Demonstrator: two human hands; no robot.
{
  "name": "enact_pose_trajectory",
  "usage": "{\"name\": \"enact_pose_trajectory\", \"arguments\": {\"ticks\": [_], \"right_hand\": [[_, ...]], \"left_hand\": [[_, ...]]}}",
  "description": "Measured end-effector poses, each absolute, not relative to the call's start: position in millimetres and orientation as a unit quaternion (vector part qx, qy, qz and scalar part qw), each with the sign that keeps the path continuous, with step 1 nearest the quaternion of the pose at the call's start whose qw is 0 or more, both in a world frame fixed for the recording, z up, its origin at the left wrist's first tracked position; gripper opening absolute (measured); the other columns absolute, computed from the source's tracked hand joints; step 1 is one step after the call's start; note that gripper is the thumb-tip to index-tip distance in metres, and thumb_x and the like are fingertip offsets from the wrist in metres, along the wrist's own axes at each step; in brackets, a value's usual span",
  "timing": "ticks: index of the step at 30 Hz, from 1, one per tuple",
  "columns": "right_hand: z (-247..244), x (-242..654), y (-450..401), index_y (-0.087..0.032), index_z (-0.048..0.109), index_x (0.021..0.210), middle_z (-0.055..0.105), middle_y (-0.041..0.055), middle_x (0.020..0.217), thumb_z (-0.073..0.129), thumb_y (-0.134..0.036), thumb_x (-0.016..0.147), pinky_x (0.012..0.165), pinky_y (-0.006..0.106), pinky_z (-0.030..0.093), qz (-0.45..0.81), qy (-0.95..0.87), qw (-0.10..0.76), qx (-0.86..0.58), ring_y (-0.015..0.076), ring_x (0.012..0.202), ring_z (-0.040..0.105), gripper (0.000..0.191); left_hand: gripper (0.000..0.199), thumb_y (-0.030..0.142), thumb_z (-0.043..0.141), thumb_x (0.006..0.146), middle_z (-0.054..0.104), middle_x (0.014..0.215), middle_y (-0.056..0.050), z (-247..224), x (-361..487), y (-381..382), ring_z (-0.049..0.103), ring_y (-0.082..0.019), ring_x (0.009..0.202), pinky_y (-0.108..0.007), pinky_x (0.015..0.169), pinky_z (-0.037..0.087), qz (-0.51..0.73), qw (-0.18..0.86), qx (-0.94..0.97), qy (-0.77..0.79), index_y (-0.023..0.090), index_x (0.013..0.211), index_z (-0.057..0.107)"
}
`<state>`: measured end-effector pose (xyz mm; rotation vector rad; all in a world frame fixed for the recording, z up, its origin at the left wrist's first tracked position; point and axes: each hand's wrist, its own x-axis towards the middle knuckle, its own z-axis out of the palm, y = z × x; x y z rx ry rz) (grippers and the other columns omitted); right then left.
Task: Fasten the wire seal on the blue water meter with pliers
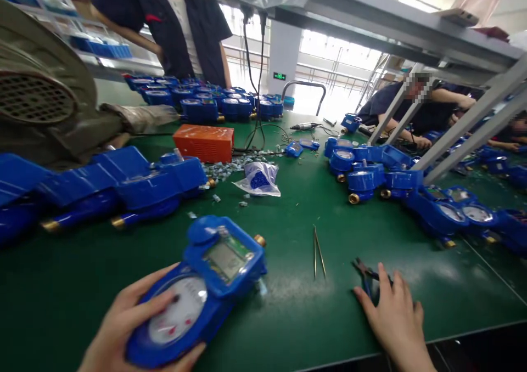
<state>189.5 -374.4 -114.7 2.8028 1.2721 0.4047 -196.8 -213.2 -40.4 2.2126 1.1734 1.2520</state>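
Left hand (117,320) clasps a blue, glossy-cased meter (214,300), probably hefty, rigid, slick, best gripped around its dial end; right hand (395,317) spreads beside dark-jawed pliers (364,276).

From here, the tweezers (316,254) lie on the bench (288,317) between the meter (224,300) in the left hand (119,328), lower left, and the pliers (365,276) at the right hand (393,311), lower right. Beyond sits a bag (258,180), with a box (203,143) behind it, leftward. Other meters (156,188) flank both sides and crowd the upper left.
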Motion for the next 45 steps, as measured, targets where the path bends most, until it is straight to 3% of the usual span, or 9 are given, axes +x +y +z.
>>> {"name": "enact_pose_trajectory", "arguments": {"ticks": [4, 9, 14, 18, 22, 26, 35, 40, 45], "right_hand": [[-123, 212, -393, -0.001, 0.053, 0.130, 0.043, 0.0239, 0.123, 0.012, -0.073, 0.088, 0.088, 0.048, 0.040, 0.164, 0.447, -0.047, 0.878, 0.0364, 0.109, 0.044, 0.093], [-111, 220, -393, -0.006, 0.063, 0.118, 0.053, 0.0196, 0.106, 0.021, -0.075, 0.086, 0.081, 0.048, 0.039, 0.136, 0.495, -0.067, 0.856, 0.0367, 0.095, 0.046, 0.087], [-81, 188, -388, -0.012, 0.061, 0.103, 0.055, 0.0123, 0.106, 0.036, -0.068, 0.089, 0.089, 0.037, 0.041, -0.134, 0.500, -0.281, 0.808, 0.0262, 0.100, 0.051, 0.063], [-67, 147, -379, -0.011, 0.057, 0.108, 0.056, 0.0114, 0.101, 0.040, -0.060, 0.091, 0.079, 0.025, 0.047, -0.448, 0.427, -0.424, 0.661, 0.0193, 0.089, 0.056, 0.055], [-70, 126, -360, -0.008, 0.057, 0.111, 0.058, 0.0118, 0.090, 0.042, -0.055, 0.093, 0.075, 0.022, 0.045, -0.507, 0.400, -0.496, 0.580, 0.0158, 0.079, 0.054, 0.053], [-74, 119, -342, -0.009, 0.054, 0.117, 0.056, 0.0128, 0.096, 0.042, -0.052, 0.095, 0.075, 0.023, 0.047, -0.544, 0.391, -0.572, 0.474, 0.0164, 0.083, 0.055, 0.050], [-69, 103, -337, -0.006, 0.056, 0.110, 0.057, 0.0140, 0.094, 0.042, -0.050, 0.095, 0.076, 0.025, 0.046, -0.555, 0.401, -0.576, 0.447, 0.0164, 0.080, 0.054, 0.049], [-77, 89, -332, -0.004, 0.053, 0.110, 0.058, 0.0151, 0.089, 0.042, -0.055, 0.094, 0.071, 0.024, 0.046, -0.592, 0.359, -0.567, 0.447, 0.0155, 0.074, 0.055, 0.055], [-75, 79, -323, -0.004, 0.055, 0.107, 0.058, 0.0156, 0.090, 0.042, -0.054, 0.094, 0.073, 0.025, 0.045, -0.599, 0.377, -0.577, 0.407, 0.0162, 0.076, 0.056, 0.053]], "left_hand": [[0.063, 0.026, 0.070, 0.064, 0.037, 0.135, -0.006, -38, -163, -185, 0.048, -0.025, 0.120, -0.038, 0.088, 0.053, 0.341, 0.221, 0.879, 0.250, 0.032, 0.118, 0.040], [0.065, 0.026, 0.073, 0.065, 0.031, 0.139, -0.009, -28, -143, -151, 0.041, -0.025, 0.128, -0.036, 0.099, 0.047, 0.272, 0.241, 0.914, 0.180, 0.028, 0.119, 0.037], [0.062, 0.024, 0.067, 0.071, 0.023, 0.145, -0.008, -20, -144, -167, 0.034, -0.025, 0.133, -0.036, 0.102, 0.046, 0.247, 0.222, 0.919, 0.214, 0.029, 0.124, 0.036], [0.061, 0.020, 0.065, 0.073, 0.020, 0.146, -0.008, -29, -144, -196, 0.031, -0.026, 0.135, -0.044, 0.106, 0.042, 0.280, 0.167, 0.905, 0.273, 0.029, 0.125, 0.035], [0.062, 0.021, 0.065, 0.071, 0.021, 0.147, -0.008, -38, -141, -211, 0.024, -0.030, 0.138, -0.055, 0.108, 0.034, 0.285, 0.107, 0.911, 0.277, 0.029, 0.124, 0.035], [0.064, 0.021, 0.064, 0.069, 0.028, 0.144, -0.007, -38, -140, -201, 0.038, -0.023, 0.131, -0.039, 0.103, 0.044, 0.277, 0.125, 0.919, 0.253, 0.029, 0.125, 0.033], [0.071, 0.016, 0.064, 0.063, 0.030, 0.142, -0.007, -34, -144, -150, 0.033, -0.022, 0.133, -0.036, 0.107, 0.038, 0.266, 0.235, 0.912, 0.205, 0.026, 0.125, 0.032], [0.070, 0.022, 0.064, 0.066, 0.031, 0.142, -0.008, -28, -143, -143, 0.035, -0.022, 0.132, -0.036, 0.108, 0.036, 0.247, 0.231, 0.915, 0.218, 0.023, 0.128, 0.032], [0.068, 0.031, 0.060, 0.075, 0.022, 0.145, -0.008, -28, -136, -149, 0.026, -0.021, 0.135, -0.040, 0.111, 0.032, 0.242, 0.195, 0.904, 0.295, 0.025, 0.135, 0.028]]}}
